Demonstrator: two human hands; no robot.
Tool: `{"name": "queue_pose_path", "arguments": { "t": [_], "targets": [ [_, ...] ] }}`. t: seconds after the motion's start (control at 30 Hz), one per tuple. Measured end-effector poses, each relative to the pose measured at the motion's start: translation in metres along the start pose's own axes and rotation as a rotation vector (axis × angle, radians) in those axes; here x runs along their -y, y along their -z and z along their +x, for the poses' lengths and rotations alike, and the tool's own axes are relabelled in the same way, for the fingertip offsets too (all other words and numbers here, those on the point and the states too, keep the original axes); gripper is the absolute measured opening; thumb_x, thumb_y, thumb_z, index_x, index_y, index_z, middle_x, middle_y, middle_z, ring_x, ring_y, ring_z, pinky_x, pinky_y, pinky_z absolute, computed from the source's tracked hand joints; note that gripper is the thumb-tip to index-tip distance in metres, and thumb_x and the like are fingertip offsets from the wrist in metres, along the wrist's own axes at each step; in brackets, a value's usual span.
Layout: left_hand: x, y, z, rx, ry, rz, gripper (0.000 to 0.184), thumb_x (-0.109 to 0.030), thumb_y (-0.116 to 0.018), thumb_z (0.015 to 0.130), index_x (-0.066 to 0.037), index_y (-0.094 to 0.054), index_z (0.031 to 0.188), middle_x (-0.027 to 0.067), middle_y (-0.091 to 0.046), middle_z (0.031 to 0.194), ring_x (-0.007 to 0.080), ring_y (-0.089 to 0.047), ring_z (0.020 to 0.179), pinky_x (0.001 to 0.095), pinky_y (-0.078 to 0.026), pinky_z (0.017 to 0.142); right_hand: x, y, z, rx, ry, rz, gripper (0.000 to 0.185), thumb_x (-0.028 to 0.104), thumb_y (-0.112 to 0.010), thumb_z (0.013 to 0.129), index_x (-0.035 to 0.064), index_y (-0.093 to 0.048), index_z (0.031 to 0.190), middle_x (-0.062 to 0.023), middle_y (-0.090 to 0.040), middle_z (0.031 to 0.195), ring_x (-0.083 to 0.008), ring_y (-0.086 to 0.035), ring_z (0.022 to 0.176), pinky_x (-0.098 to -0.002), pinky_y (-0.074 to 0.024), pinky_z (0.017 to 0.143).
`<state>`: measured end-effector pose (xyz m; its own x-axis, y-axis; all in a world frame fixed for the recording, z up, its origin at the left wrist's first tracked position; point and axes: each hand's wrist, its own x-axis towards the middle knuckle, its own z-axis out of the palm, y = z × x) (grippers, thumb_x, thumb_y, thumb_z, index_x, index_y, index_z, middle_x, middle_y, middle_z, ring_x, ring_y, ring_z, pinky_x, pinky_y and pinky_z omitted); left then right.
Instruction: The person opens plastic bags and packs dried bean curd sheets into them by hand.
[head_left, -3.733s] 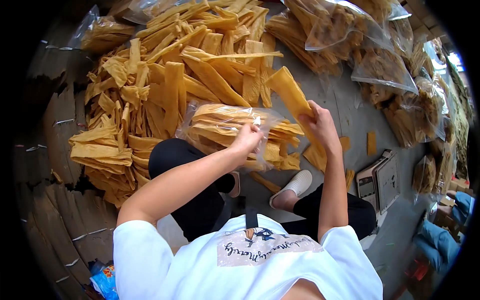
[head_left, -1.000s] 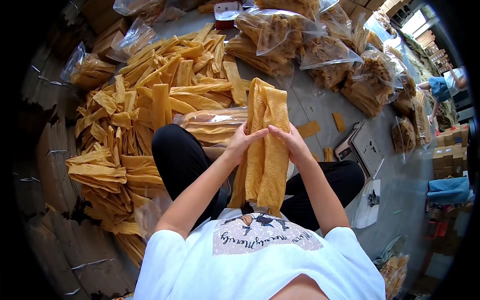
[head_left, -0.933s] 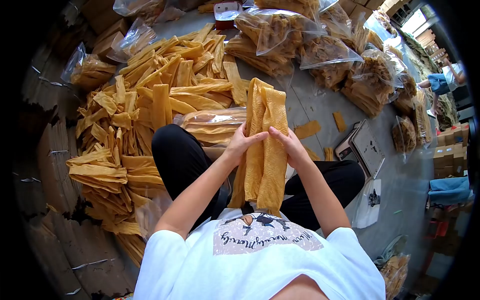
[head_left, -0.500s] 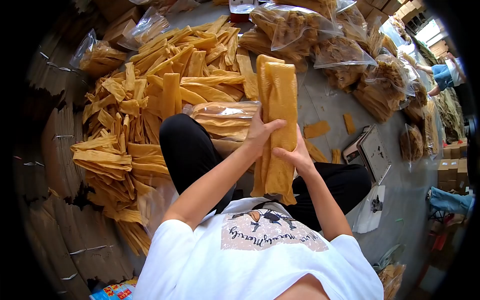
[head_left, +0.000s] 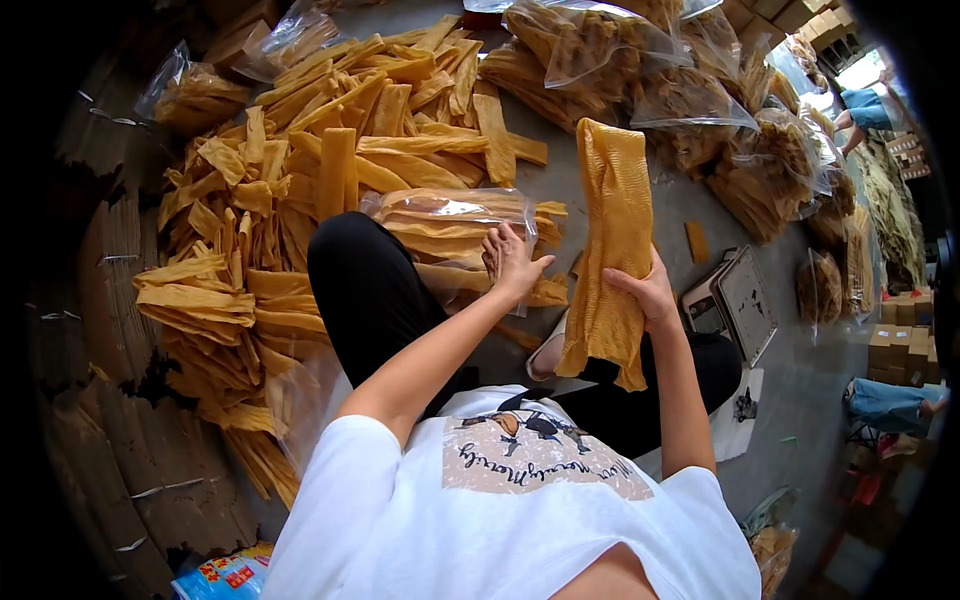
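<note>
A long folded bundle of flat yellow-brown dried strips (head_left: 612, 220) stands nearly upright in my right hand (head_left: 645, 290), thumb in front and fingers behind it. My left hand (head_left: 514, 268) is over the right part of a clear plastic bag (head_left: 455, 208) filled with similar strips. Its thumb points away and its fingers are bent loosely against the bag, apart from one another. Strip ends stick out of the bag's right side. Between my legs, the bag lies in front of a large heap of loose strips (head_left: 390, 110).
Filled plastic bags (head_left: 690, 115) are piled at the back right. A flat scale (head_left: 735, 300) stands beside my right knee, with a loose strip piece (head_left: 697, 242) on the floor near it. Stacked flattened cardboard (head_left: 150, 460) lies at the left. Another person's legs (head_left: 862, 112) show far right.
My left hand has let go of the strip bundle and moved down to the plastic bag. My right hand has carried the bundle to the right, uncovering the bag's right end.
</note>
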<state>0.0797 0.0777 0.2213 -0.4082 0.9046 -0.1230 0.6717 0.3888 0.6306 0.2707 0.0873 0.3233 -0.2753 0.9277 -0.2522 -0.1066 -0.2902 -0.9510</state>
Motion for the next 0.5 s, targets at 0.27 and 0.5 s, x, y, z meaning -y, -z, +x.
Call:
{"name": "queue_pose_path", "arguments": {
  "t": [0.27, 0.5],
  "targets": [
    [0.059, 0.026, 0.067, 0.136, 0.619, -1.075, 0.011, -0.015, -0.059, 0.079, -0.007, -0.053, 0.076, 0.0066, -0.054, 0.062, 0.016, -0.056, 0.052, 0.0326, -0.044, 0.04, -0.005, -0.007, 0.026, 0.292, 0.002, -0.414, 0.089, 0.012, -0.077, 0.056, 0.0033, -0.033, 0.132, -0.0099, -0.052, 0.115, -0.0196, -0.049, 0.108, -0.0291, -0.0385, 0.093],
    [0.048, 0.031, 0.054, -0.186, 0.319, -0.854, 0.022, -0.021, -0.058, 0.08, -0.005, -0.047, 0.068, 0.0058, -0.046, 0.054, 0.0163, -0.047, 0.048, 0.0339, -0.036, 0.041, -0.099, 0.013, 0.07, 0.553, -0.141, -0.931, 0.088, 0.018, -0.074, 0.056, 0.0047, -0.034, 0.133, -0.0161, -0.052, 0.119, -0.0256, -0.049, 0.113, -0.0312, -0.0378, 0.094]
  ]
}}
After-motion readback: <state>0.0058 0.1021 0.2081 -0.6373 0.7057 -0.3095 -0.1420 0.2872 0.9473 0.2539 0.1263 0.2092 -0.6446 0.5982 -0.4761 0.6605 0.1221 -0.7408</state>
